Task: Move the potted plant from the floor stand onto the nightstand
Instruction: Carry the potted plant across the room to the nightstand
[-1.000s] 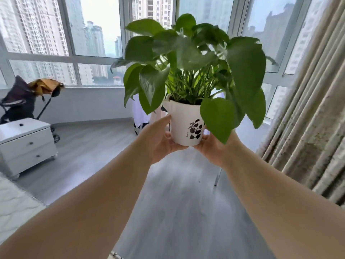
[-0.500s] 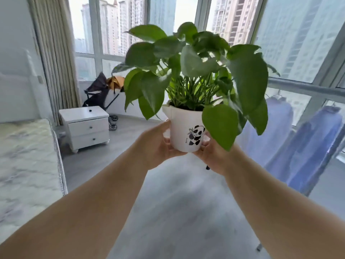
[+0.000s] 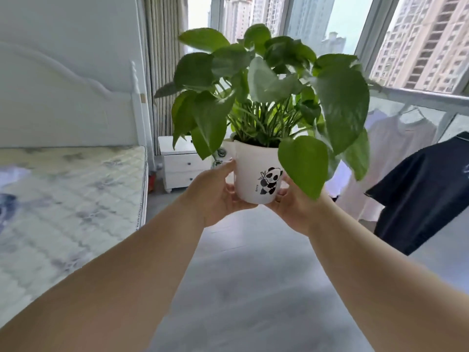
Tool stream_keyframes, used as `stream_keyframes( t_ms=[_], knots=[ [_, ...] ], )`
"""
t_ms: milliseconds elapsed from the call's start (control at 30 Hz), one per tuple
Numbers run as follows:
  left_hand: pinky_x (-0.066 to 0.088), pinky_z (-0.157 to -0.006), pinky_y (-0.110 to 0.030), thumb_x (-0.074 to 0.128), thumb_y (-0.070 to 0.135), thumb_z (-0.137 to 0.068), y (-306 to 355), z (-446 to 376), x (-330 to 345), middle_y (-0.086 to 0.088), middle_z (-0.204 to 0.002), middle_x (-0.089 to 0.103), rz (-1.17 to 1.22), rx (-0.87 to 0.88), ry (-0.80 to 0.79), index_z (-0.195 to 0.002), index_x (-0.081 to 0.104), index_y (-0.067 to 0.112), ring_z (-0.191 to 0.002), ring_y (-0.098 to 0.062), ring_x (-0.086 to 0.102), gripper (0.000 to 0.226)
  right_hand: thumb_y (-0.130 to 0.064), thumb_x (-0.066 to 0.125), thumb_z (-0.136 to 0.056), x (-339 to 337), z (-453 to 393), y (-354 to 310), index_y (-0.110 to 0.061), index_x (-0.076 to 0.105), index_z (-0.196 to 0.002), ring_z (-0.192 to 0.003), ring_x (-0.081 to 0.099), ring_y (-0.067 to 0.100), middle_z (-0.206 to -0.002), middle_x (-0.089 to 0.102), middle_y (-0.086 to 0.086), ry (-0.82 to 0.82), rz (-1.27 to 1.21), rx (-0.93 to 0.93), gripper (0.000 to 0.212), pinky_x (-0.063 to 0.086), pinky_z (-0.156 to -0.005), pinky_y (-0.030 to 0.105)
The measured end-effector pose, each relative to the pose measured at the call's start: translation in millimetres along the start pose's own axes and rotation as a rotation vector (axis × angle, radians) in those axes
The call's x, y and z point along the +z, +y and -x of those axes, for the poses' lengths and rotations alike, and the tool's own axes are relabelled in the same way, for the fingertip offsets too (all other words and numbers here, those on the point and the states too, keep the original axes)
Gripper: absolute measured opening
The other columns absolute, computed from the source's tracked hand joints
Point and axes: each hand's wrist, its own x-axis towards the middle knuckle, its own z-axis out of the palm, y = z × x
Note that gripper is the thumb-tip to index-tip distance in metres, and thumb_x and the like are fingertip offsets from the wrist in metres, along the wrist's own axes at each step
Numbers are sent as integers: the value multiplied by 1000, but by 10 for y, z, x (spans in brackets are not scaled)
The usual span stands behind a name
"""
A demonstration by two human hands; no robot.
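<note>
I hold the potted plant (image 3: 253, 174) up in the air in front of me, a white pot with a panda picture and broad green leaves. My left hand (image 3: 215, 194) cups the pot's left side and base. My right hand (image 3: 291, 204) grips its right side from below, partly hidden by a leaf. The white nightstand (image 3: 182, 163) with two drawers stands on the floor beyond the pot, to its left, beside the bed; leaves cover part of it. The floor stand is out of view.
A bed with a patterned mattress (image 3: 63, 199) fills the left side, its white headboard (image 3: 76, 102) against the wall. A curtain (image 3: 165, 59) hangs behind the nightstand. Clothes, a white garment (image 3: 396, 148) and a dark shirt (image 3: 426, 189), hang at the right by the windows. Grey floor (image 3: 253, 275) lies ahead.
My view has swung left while both hands keep the pot held up. The nightstand now sits almost straight behind the pot and nearer; the bed and headboard have come into view.
</note>
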Motion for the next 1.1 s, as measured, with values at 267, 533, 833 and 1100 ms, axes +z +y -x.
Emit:
stream_keyframes(
  t_ms=[267, 533, 833, 1100],
  knots=[
    [61, -77, -53, 59, 31, -93, 900, -1344, -825, -27, -134, 52, 10, 55, 61, -130, 59, 14, -102, -40, 67, 41, -23, 58, -85, 412, -1871, 77, -14, 77, -81, -71, 75, 23, -87, 76, 12, -86, -56, -29, 21, 59, -58, 31],
    [57, -80, -61, 65, 25, -90, 1530, -2575, -1373, -29, -143, 45, 83, 88, 149, -135, 53, 10, -111, -45, 65, 49, -23, 68, -78, 571, -3498, 105, -13, 76, -84, -72, 75, 21, -92, 74, 14, -138, -68, 35, 14, 59, -57, 28],
    [61, -69, -52, 64, 25, -92, 2037, -4286, -1878, -27, -134, 50, 134, 186, 246, -136, 53, 10, -103, -41, 69, 48, -25, 71, -65, 392, -5755, 114, -14, 77, -78, -76, 75, 25, -85, 78, 12, -329, -52, 71, 18, 60, -61, 32],
    [55, -87, -60, 58, 31, -96, 2589, -5571, -2485, -29, -139, 52, 215, 243, 410, -138, 50, 9, -115, -44, 63, 48, -26, 63, -82, 560, -7724, 343, -14, 66, -111, -83, 73, 20, -109, 72, 11, -389, -2, 179, 31, 60, -61, 29]
  ],
)
